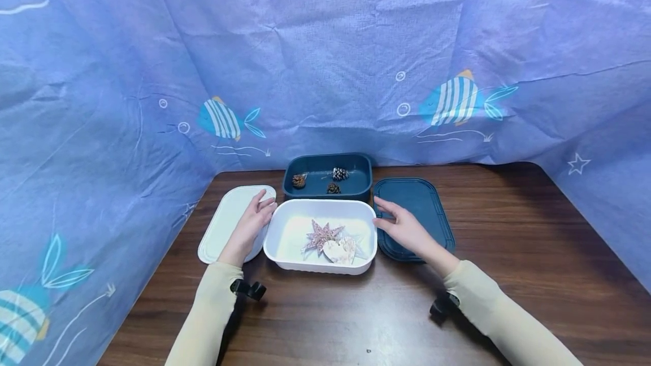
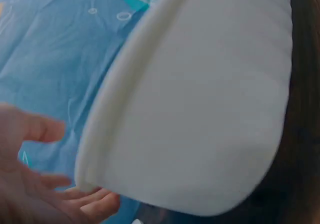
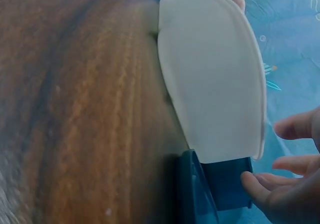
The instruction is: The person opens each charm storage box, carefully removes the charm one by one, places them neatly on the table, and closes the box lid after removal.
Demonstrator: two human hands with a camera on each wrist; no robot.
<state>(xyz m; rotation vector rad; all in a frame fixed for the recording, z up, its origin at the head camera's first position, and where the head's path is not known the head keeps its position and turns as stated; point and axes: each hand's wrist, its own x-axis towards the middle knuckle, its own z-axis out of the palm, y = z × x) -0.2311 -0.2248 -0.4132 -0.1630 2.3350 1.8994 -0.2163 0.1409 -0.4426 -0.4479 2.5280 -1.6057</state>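
Note:
A white rectangular container [image 1: 320, 268] stands in front of me on the table, with a glittery pink star ornament [image 1: 319, 232] and a whitish heart ornament [image 1: 335, 251] inside. My left hand [image 1: 250, 226] is at its left end, over the white lid [image 1: 218, 236]. In the left wrist view, that hand's fingers [image 2: 102, 206] overlap the container's lower corner, thumb spread away. At the right end, my right hand [image 1: 407, 231] has its fingers spread, fingertips close to the rim. The right wrist view shows a gap between the thumb [image 3: 295, 127] and the white wall [image 3: 212, 83].
Behind the white container stands a dark blue container [image 1: 305, 192] holding several pinecones, one of them a white-tipped pinecone [image 1: 339, 174]. A dark blue lid [image 1: 414, 202] lies to the right, partly under my right hand. A blue fish-patterned cloth [image 1: 325, 72] hangs behind the wooden table [image 1: 508, 275].

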